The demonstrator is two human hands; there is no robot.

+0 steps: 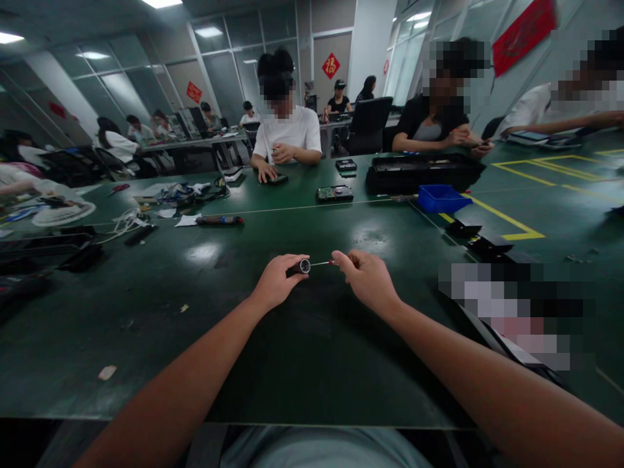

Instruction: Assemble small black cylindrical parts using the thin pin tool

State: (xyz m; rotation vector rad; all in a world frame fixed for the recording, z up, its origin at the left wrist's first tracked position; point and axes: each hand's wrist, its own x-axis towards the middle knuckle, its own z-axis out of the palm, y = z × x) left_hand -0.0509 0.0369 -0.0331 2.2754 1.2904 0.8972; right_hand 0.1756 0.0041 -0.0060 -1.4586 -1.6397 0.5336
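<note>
Between the fingers and thumb of my left hand is a short black cylinder, its round silver-rimmed end turned outward. My right hand is closed around a small screwdriver, with a bit of red showing at the base of its thin metal shaft. The shaft points left, its tip at the rim of the cylinder; whether it touches, I cannot tell. Most of the screwdriver's handle is hidden in my fingers. Both hands are just above the green tabletop.
Across the table a person in a white shirt handles a dark flat device. Near them are a circuit-board drive, a long black housing and a blue bin. A dark pen-shaped tool and tangled cables lie to the left.
</note>
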